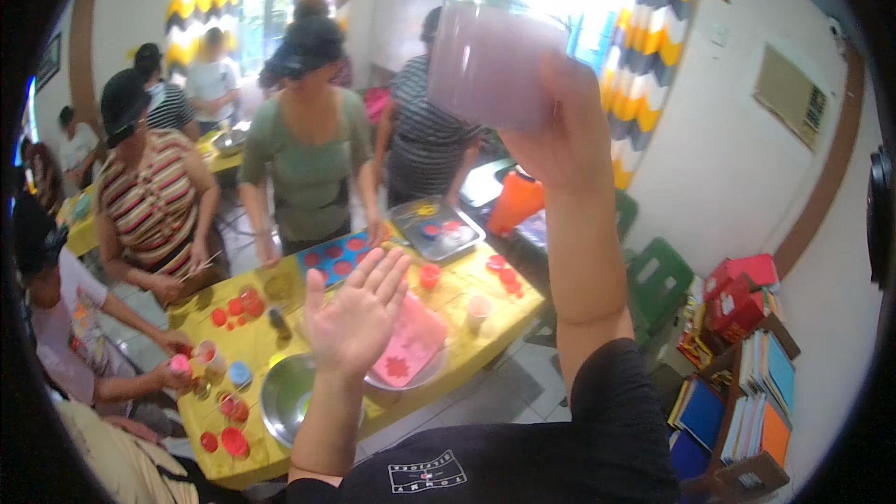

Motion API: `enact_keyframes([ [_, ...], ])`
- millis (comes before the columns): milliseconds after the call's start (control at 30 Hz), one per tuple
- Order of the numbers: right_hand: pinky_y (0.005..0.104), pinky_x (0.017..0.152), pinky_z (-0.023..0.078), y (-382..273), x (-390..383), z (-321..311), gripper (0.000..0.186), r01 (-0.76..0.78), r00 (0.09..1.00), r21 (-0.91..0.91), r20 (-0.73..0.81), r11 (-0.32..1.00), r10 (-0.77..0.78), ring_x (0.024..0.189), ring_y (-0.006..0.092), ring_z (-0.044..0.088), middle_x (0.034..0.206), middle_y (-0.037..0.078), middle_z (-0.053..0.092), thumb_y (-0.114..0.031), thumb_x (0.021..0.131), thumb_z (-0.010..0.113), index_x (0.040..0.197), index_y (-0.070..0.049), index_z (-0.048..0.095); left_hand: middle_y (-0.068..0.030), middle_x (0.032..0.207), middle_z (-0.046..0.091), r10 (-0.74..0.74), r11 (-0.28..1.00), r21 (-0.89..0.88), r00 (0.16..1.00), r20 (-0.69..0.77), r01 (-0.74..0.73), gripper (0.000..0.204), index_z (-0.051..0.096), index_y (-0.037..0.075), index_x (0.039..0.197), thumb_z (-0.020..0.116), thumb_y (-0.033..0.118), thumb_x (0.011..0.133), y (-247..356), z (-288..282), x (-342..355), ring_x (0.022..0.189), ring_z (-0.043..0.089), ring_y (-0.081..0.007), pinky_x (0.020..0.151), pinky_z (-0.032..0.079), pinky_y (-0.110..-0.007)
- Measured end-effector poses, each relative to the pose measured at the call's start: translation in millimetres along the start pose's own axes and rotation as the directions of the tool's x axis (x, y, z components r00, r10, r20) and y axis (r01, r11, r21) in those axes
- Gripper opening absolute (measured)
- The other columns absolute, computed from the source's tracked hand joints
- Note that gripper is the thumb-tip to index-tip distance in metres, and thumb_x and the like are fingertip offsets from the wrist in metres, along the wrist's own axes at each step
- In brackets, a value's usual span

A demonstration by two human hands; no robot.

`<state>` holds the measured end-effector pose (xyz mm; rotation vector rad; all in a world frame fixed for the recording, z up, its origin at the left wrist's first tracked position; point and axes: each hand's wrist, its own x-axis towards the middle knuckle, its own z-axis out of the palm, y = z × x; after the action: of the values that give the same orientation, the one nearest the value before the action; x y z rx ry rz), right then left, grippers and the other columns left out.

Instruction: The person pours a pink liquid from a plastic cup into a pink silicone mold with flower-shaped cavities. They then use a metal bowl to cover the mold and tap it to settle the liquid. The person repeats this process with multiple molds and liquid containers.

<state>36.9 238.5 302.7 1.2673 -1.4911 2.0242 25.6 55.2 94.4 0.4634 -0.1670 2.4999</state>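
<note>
Jar (490, 65): clear-walled, with cloudy pale-mauve contents, raised high at the upper middle of the view and slightly tilted, a bright window (597, 0) behind it; it sits in the grasp of the right hand (560, 126), which is below it and to its right.
Right hand: clasped around the jar's lower part, thumb along the right side; the other fingers are mostly hidden.
Left hand (359, 313): holding nothing, palm exposed and fingers extended, lower than the jar, to its left and well apart from it.
Pink mould (411, 341): partly hidden behind the left hand, lying on a round plate (434, 374).
Steel bowl (280, 401): left of the left forearm, greenish inside.
Blue mould (325, 264): beyond the left hand, with red rounds in it.
Metal tray (464, 241): right of the blue mould, near the far edge, small items inside.
Surface (509, 303): yellow-covered, carrying moulds, bowl and tray.
Co-workers: several people around the far and left sides, one in a green top (303, 145).
Right side: a green chair (658, 275) and upright folders (770, 369).
</note>
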Motion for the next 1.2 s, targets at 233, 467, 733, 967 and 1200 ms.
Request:
enact_keyframes([
  [233, 0.0485, 0.085, 0.042, -64.5, 26.0, -21.9, 0.056, 0.069, 0.997, -0.074, 0.036, 0.995, -0.066, 0.107, 0.0314, 0.049, 0.119, 0.013, 0.051, -0.044, 0.082, 0.052, 0.122, -0.005, 0.046, -0.0271, 0.144, 0.012, -0.095, 0.993, -0.071, 0.994, 0.060, 0.099, 0.079, 0.016, -0.010, 0.134, 0.035, 0.052, 0.090, -34.7, -9.5, 34.7, 0.136, 0.010, -0.0344, 0.110, 0.012, -0.044],
  [467, 0.0467, 0.080, 0.045, -95.3, 17.4, -81.3, 0.049, -0.059, 0.987, 0.096, 0.152, 0.994, 0.044, 0.100, 0.0284, 0.056, 0.111, 0.010, 0.058, -0.043, 0.086, 0.048, 0.116, -0.005, 0.052, -0.0278, 0.143, 0.015, -0.115, 0.992, -0.043, 0.990, 0.079, 0.118, 0.079, 0.021, -0.010, 0.134, 0.033, 0.055, 0.090, -76.6, -34.3, 79.2, 0.136, 0.012, -0.0339, 0.110, 0.014, -0.043],
  [733, 0.0475, 0.092, 0.038, -45.3, -37.5, -160.1, 0.059, -0.093, 0.996, -0.105, -0.022, 0.990, 0.092, 0.112, 0.0314, 0.046, 0.121, 0.017, 0.048, -0.035, 0.079, 0.058, 0.121, 0.003, 0.042, -0.0220, 0.141, 0.027, -0.093, 0.964, 0.257, 0.994, 0.060, 0.074, 0.067, 0.028, -0.002, 0.135, 0.035, 0.047, 0.090, -106.4, -56.9, 107.7, 0.133, 0.024, -0.0315, 0.108, 0.020, -0.040],
  [967, 0.0495, 0.103, 0.030, 14.1, -132.6, -233.3, 0.086, -0.312, 0.949, -0.197, -0.020, 0.930, 0.314, 0.124, 0.0392, 0.036, 0.132, 0.030, 0.034, -0.029, 0.068, 0.069, 0.130, 0.014, 0.027, -0.0216, 0.123, 0.049, -0.017, 0.741, 0.671, 0.999, -0.032, 0.034, 0.052, 0.044, -0.004, 0.125, 0.040, 0.035, 0.091, -101.6, -103.3, 51.5, 0.111, 0.051, -0.0327, 0.097, 0.037, -0.042],
  [1200, 0.0335, 0.089, 0.044, 121.8, -162.9, -187.2, 0.076, -0.560, 0.823, -0.089, 0.053, 0.824, 0.565, 0.101, 0.0227, 0.058, 0.112, 0.016, 0.055, -0.017, 0.057, 0.076, 0.120, 0.008, 0.041, -0.0194, 0.110, 0.057, 0.508, 0.520, 0.814, 0.860, -0.053, -0.257, 0.046, 0.047, -0.007, 0.117, 0.040, 0.030, 0.091, -84.9, -77.3, -15.6, 0.097, 0.058, -0.0294, 0.090, 0.043, -0.040],
])
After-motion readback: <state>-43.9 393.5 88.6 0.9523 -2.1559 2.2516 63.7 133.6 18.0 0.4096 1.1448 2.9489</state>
